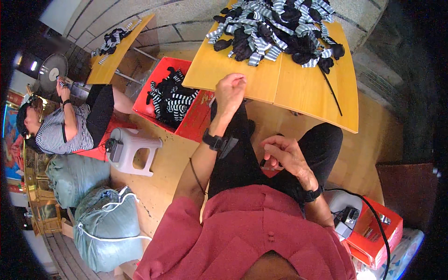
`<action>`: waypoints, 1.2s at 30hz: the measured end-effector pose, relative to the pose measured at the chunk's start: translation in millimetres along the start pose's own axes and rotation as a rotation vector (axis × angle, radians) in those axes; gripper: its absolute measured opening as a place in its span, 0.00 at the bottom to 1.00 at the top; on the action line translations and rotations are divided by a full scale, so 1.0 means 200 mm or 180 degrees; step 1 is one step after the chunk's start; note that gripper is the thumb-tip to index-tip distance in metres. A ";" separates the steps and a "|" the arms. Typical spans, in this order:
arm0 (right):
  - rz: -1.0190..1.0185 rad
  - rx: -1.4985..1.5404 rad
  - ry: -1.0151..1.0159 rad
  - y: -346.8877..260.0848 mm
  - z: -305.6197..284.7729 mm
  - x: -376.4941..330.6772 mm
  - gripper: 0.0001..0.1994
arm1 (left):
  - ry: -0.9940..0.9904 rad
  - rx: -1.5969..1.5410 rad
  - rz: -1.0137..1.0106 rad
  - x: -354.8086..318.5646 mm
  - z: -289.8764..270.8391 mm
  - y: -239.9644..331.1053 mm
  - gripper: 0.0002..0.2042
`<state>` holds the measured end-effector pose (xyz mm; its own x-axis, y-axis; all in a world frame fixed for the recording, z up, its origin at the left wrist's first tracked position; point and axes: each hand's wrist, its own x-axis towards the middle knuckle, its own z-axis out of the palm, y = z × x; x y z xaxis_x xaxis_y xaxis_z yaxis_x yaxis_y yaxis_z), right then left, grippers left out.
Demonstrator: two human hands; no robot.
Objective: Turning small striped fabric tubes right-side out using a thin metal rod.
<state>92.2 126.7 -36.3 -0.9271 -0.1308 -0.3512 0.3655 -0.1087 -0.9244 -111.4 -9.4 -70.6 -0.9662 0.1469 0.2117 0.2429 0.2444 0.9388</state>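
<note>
My left hand (230, 95) hovers by the near left edge of the yellow wooden table (310, 100), its fingers curled closed and nothing showing in them. Over my lap, my right hand (285, 156) is closed, thumb against bent fingers. A small dark spot shows beneath its fingertips, too small to name. On the table lies a heap of sock-like knit pieces (266, 39), grey-and-white striped with bunched black ends. A thin black rod (331, 91) rests right of the heap, reaching toward the near edge.
A red box (154, 115) at the left holds black-and-white striped pieces. Beyond it a person (70, 123) sits near a second table (109, 65). A pale plastic stool (133, 149) and stuffed green sacks (109, 233) stand left. A red stool (392, 233) and black cable (380, 219) lie right.
</note>
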 end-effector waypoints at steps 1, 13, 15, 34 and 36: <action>0.0049 0.0075 0.0043 0.02 -0.01 -0.01 0.09 | 0.0071 0.0369 0.0674 0.01 0.04 0.02 0.10; -0.0258 0.0023 0.0189 0.06 -0.01 -0.16 0.08 | 0.0327 0.2751 0.1951 0.18 0.27 -0.09 0.09; -0.0287 0.0104 0.0095 0.11 -0.02 -0.15 0.09 | -0.0068 0.2387 0.1736 0.13 0.23 -0.05 0.09; -0.0236 0.0063 0.0210 0.07 0.02 -0.07 0.11 | -0.0193 -0.1979 -0.0725 0.11 0.03 0.38 0.07; -0.0041 -0.0111 0.0328 0.04 0.03 -0.07 0.09 | -0.0206 -0.1943 -0.0599 0.11 0.01 0.36 0.07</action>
<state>108.7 122.3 -37.4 -0.9359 -0.0274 -0.3511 0.3522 -0.0752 -0.9329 -114.2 13.1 1.2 -0.9758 0.2168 0.0293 -0.0416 -0.3153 0.9481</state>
